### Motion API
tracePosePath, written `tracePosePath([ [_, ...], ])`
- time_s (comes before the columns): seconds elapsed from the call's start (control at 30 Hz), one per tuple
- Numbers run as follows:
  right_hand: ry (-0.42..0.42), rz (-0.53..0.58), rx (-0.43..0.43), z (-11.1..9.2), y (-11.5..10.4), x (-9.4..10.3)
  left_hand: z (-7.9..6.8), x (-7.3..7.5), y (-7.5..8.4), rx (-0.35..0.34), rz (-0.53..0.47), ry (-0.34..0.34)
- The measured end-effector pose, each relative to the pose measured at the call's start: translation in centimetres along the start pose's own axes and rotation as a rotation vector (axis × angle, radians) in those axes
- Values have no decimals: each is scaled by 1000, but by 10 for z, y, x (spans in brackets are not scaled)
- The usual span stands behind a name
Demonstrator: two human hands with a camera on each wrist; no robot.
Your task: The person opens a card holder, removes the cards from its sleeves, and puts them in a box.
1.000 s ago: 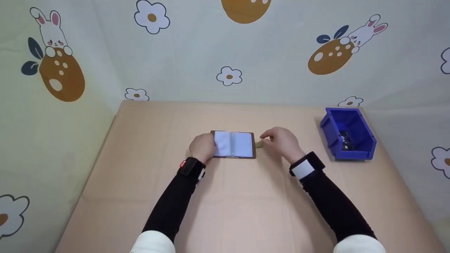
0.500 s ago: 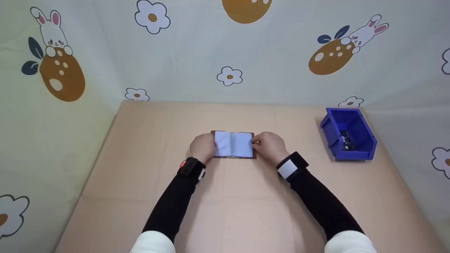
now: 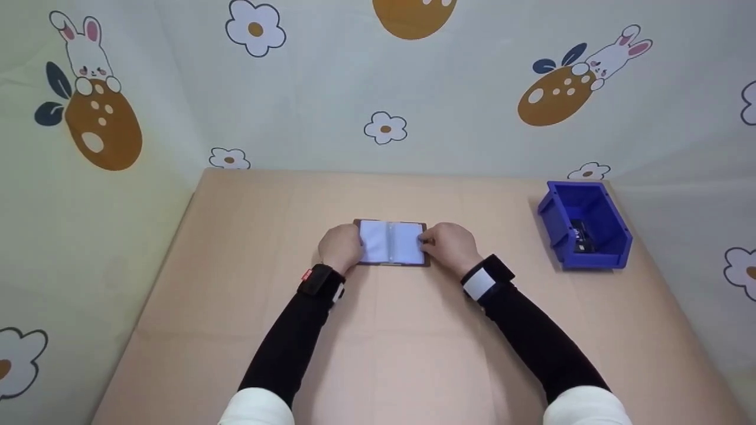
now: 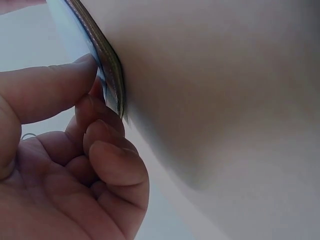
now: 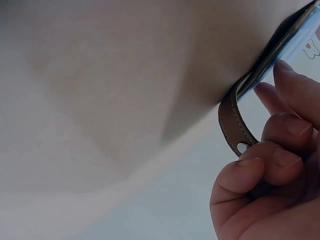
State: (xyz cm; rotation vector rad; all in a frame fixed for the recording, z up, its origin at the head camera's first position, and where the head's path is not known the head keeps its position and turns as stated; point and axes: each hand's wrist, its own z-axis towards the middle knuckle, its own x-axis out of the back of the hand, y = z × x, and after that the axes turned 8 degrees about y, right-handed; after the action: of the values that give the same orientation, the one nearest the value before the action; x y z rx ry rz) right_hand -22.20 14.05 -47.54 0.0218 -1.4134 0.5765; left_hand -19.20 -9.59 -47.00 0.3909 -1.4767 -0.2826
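A small brown card holder (image 3: 405,243) lies open on the table, its clear plastic sleeves facing up. My left hand (image 3: 341,247) holds its left edge. In the left wrist view the thumb (image 4: 60,85) lies on the sleeves, with curled fingers at the cover's edge. At the right edge is my right hand (image 3: 453,245), thumb and forefinger pinching at the sleeves' border. The right wrist view shows a brown stitched strap (image 5: 232,122) with a metal snap, hanging from the cover against the curled fingers. Where the right forefinger's tip lies is partly hidden.
A blue open bin (image 3: 590,261) stands at the table's back right, with small dark items (image 3: 582,236) inside. Patterned cloth (image 3: 319,88) hangs behind and along both sides of the beige table (image 3: 390,354).
My right hand has moved left, from the strap beside the card holder onto its right edge, and then slightly further left. The left hand and the card holder have stayed in place.
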Motion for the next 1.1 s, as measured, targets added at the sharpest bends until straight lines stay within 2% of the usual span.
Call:
tracePosePath([
  [0.43, 39, -54, 108, 3, -12, -3, 0, -1, 0, -9, 12, 14],
  [0.87, -24, -7, 110, 6, -24, -6, 0, 1, 1, 7, 15, 8],
  [1.1, -33, 9, 180, 6, -24, -5, 0, 1, 0, -3, 16, -5],
])
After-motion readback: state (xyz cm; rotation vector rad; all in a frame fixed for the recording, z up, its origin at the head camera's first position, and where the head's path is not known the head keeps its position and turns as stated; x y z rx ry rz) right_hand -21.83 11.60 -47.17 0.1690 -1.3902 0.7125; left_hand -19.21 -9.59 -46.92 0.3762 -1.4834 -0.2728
